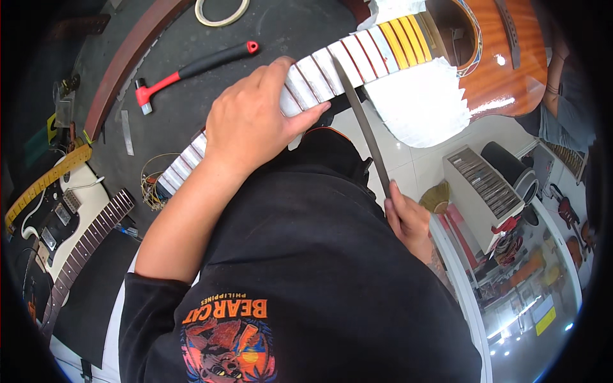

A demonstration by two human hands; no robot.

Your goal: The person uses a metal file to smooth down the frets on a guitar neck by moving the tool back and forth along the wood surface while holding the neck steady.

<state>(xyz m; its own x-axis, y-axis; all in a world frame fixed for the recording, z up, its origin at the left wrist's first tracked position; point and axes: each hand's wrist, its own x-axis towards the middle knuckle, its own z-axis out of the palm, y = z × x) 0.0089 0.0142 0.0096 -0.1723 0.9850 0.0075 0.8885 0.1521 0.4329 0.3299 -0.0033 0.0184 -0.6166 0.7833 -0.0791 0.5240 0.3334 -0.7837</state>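
An acoustic guitar lies across the upper part of the head view, its glossy orange-brown body (504,76) at the right. White masking covers the fretboard (317,71) between the frets, with yellow strips (407,41) close to the soundhole. White covering (421,102) also lies over part of the body. My left hand (252,115) is closed around the neck, thumb along its near edge. In my right hand (408,217), a long, narrow, dark grey file (365,124) is gripped by its near end. Its far end reaches over the masked fretboard; whether it touches a fret is unclear.
On the dark bench lie a red-and-black mallet (172,80), a tape roll (221,23) and a small metal strip (128,133). A white electric guitar (76,198) and loose necks are at left. At right stand a tool rack (482,185) and glass case (530,319); another person (568,118) is nearby.
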